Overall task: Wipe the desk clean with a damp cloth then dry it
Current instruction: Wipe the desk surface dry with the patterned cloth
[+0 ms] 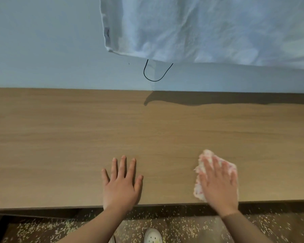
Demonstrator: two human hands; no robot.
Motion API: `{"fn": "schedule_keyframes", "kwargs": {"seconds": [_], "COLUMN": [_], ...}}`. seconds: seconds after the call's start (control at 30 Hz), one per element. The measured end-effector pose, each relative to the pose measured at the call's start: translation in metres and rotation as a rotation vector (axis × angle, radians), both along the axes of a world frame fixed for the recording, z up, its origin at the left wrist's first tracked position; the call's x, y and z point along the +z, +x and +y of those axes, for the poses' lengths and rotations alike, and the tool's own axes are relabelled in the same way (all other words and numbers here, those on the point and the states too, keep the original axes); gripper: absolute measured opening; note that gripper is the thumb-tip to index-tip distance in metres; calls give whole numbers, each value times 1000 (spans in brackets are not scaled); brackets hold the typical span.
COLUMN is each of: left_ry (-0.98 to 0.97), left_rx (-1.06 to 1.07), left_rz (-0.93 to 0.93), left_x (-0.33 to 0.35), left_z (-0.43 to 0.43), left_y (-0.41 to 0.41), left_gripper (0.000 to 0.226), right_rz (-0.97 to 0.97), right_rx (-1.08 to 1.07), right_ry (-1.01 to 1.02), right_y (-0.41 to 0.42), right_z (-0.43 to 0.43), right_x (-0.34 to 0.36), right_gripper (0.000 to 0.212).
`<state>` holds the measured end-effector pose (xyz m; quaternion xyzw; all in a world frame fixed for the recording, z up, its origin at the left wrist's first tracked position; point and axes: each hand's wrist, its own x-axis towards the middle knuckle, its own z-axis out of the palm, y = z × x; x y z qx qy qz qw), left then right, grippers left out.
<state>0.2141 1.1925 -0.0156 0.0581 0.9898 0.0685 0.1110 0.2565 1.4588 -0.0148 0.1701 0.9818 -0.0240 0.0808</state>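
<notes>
The right hand (218, 183) presses flat, fingers straight, on the crumpled pink-and-white cloth (203, 161) near the front edge of the brown wood-grain desk (147, 134), right of centre; the left hand (120, 183) rests open, bracing; advised: even pressure, overlapping strokes toward the far edge

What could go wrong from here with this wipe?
1. The crumpled pink-and-white cloth lies at the light brown wooden desk's near edge under the flat right hand; a pull toward the person could drag it off onto the speckled floor.
2. The white hanging fabric and thin black cord loop hang above the desk's back edge; a far stroke could wet or snag them.
3. The left hand rests flat on the desk, so that patch may go unwiped.
</notes>
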Motion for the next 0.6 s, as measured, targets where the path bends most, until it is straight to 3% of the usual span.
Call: {"fn": "schedule_keyframes", "kwargs": {"seconds": [0.07, 0.23, 0.3, 0.37, 0.5, 0.53, 0.6], "left_ry": [-9, -28, -39, -49, -91, -106, -135], "left_rx": [4, 27, 32, 26, 25, 0, -49], "left_rz": [9, 20, 30, 41, 36, 45, 115], "left_x": [0, 2, 4, 2, 1, 2, 4], "left_z": [1, 3, 4, 3, 4, 4, 4], "left_y": [0, 2, 0, 1, -3, -8, -21], "left_gripper": [70, 75, 72, 75, 76, 71, 60], "right_rz": [-33, 31, -17, 24, -19, -40, -21], "right_rx": [-148, 449, 526, 462, 10, -18, 133], "right_ry": [-47, -106, -127, -9, -19, -59, -91], "right_y": [-3, 2, -7, -15, -25, -25, -20], "right_z": [-1, -105, -96, -54, 7, -1, -39], "right_x": [4, -2, 5, 1, 2, 4, 2], "right_gripper": [54, 49, 48, 52, 53, 53, 55]}}
